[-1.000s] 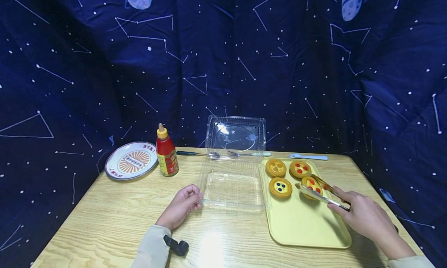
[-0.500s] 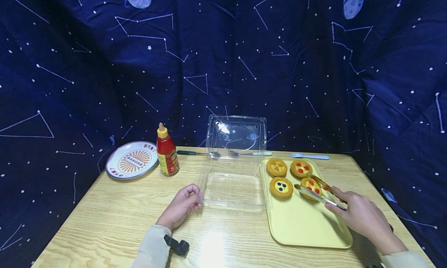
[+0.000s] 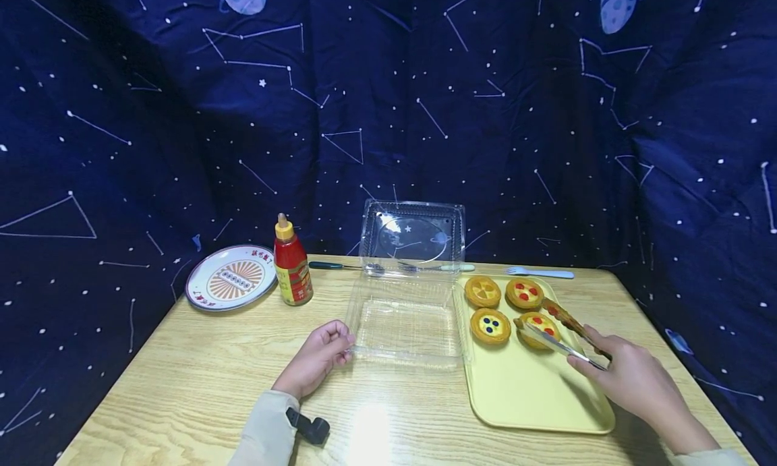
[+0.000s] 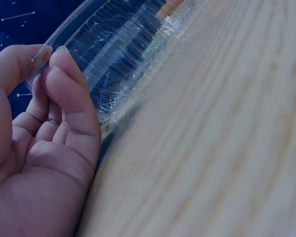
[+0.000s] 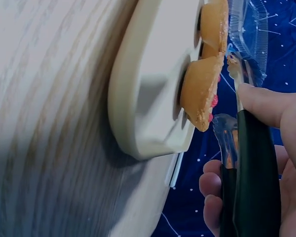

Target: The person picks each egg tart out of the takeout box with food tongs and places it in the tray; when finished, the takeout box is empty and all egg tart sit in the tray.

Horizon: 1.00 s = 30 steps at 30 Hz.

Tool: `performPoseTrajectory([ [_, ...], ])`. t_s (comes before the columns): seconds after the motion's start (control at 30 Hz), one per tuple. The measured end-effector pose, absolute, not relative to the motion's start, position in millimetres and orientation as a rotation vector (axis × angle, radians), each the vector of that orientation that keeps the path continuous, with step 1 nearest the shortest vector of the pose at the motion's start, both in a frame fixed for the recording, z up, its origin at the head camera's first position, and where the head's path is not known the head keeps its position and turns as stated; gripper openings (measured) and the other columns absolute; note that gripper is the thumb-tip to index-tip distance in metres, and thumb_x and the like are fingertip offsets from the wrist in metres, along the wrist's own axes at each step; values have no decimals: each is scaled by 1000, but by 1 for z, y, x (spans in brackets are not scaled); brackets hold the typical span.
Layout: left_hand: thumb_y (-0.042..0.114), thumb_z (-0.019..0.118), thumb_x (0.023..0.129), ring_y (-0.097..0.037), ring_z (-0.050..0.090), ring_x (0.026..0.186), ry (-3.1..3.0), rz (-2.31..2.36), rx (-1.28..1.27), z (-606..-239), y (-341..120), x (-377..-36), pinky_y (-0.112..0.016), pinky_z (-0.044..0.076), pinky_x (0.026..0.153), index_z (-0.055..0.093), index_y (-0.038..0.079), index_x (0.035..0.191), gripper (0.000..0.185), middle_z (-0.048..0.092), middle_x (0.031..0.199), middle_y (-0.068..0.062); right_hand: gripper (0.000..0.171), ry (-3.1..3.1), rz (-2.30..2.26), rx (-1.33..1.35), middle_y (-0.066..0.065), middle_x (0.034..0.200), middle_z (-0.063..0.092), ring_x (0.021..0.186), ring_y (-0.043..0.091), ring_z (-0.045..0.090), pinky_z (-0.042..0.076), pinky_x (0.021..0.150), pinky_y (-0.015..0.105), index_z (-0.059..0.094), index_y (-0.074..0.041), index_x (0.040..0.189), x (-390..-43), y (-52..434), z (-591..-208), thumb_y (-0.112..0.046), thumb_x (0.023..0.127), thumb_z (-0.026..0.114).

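Note:
My left hand (image 3: 317,357) pinches the front left rim of a clear plastic clamshell box (image 3: 405,355), whose lid (image 3: 413,240) stands raised. In the left wrist view, thumb and fingertips meet at the box's edge (image 4: 37,64). My right hand (image 3: 634,382) holds a pair of food tongs (image 3: 567,348) with black handles (image 5: 259,173). The tongs' arms are spread, one tip on each side above a red-dotted tart (image 3: 542,319). In the right wrist view this tart (image 5: 197,91) rests on the yellow tray (image 3: 540,402), apart from the tongs' tips.
Three more tarts share the tray: a blue-dotted one (image 3: 490,326), a plain yellow one (image 3: 482,292) and a red-dotted one (image 3: 525,293). Behind lie a blue fork (image 3: 540,272) and dark-handled cutlery (image 3: 328,266). A red sauce bottle (image 3: 293,270) and a plate (image 3: 231,280) stand left.
The tongs' arms have spread wider, the far one moving away from the near red-dotted tart. That tart now lies flatter on the tray. My left hand has stayed at the box's rim.

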State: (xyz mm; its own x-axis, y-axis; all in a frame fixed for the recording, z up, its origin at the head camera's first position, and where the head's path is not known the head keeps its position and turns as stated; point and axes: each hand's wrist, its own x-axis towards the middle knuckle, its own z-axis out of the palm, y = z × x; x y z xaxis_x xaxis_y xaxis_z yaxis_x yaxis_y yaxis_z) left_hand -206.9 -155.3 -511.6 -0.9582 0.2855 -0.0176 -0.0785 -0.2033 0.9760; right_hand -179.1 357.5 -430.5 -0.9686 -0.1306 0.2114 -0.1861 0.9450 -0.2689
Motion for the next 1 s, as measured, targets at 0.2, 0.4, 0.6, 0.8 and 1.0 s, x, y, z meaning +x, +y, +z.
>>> performPoseTrajectory([
  [0.2, 9, 59, 98, -17, 55, 76, 1811, 2255, 286, -512, -156, -207, -22, 46, 65, 50, 6, 93, 11, 50, 85, -2, 79, -2826, 456, 220, 16, 83, 62, 62, 21, 53, 40, 49, 42, 51, 6, 136, -177, 362, -432, -48, 84, 75],
  [0.4, 10, 60, 97, -17, 56, 76, 1807, 2258, 287, -513, -156, -208, -22, 47, 65, 49, 4, 94, 13, 49, 85, -2, 80, -2793, 510, 149, 3, 70, 50, 61, 17, 47, 34, 50, 33, 50, 7, 138, -180, 368, -437, -47, 84, 76],
  [0.6, 10, 59, 98, -16, 56, 75, 1806, 2250, 275, -513, -155, -208, -22, 46, 65, 49, 4, 93, 12, 49, 85, -3, 83, -2801, 546, 124, 18, 72, 56, 69, 33, 55, 41, 54, 42, 47, 9, 138, -183, 380, -444, -45, 83, 77],
  [0.8, 9, 59, 98, -15, 56, 75, 1813, 2251, 289, -514, -155, -208, -22, 46, 65, 49, 5, 93, 12, 49, 84, -2, 89, -2863, 570, 75, 46, 118, 51, 106, 62, 50, 44, 73, 64, 41, 12, 141, -188, 394, -449, -49, 84, 74],
  [1.0, 8, 58, 98, -15, 57, 75, 1819, 2249, 281, -513, -155, -208, -23, 47, 66, 49, 5, 93, 11, 49, 84, -2, 92, -2883, 553, 30, 42, 113, 56, 107, 64, 47, 42, 72, 67, 38, 10, 143, -191, 411, -453, -53, 85, 72],
])
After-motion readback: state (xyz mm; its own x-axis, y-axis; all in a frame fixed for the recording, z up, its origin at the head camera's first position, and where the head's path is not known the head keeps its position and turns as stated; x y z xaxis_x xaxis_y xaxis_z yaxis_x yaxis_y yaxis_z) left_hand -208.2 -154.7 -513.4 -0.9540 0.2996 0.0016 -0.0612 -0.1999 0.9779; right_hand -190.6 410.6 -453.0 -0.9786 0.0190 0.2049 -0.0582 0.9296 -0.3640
